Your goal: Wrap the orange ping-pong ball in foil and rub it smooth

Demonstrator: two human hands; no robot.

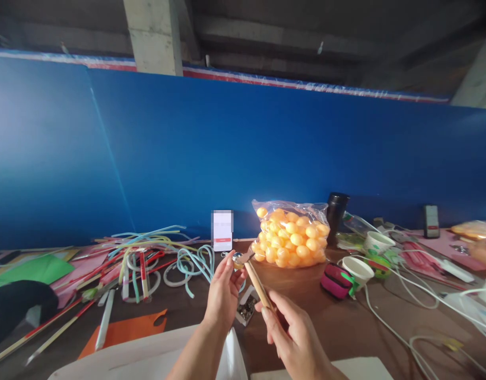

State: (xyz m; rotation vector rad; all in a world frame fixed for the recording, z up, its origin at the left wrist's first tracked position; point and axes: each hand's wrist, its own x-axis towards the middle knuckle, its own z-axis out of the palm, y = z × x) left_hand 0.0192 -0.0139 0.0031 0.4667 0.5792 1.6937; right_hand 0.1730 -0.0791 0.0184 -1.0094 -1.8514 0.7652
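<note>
My right hand (290, 327) is closed around the wooden handle of a small hammer (259, 285), which tilts up and to the left. The hammer's dark metal head lies beside a shiny silver round piece (237, 258), perhaps touching it; I cannot tell. That round piece sits between the fingertips of my left hand (224, 290), which is closed in a pinch. Below and between the hands a small open box (246, 306) holds many tiny dark metal pieces, partly hidden by my fingers.
A clear bag of orange balls (292, 237) stands behind my hands, near a phone (222, 230) and a black bottle (337, 214). Tubes and strips (143, 264) lie left. Right are a pink pouch (335, 281), paper cups (357, 271), cables and another person's hand (483, 254).
</note>
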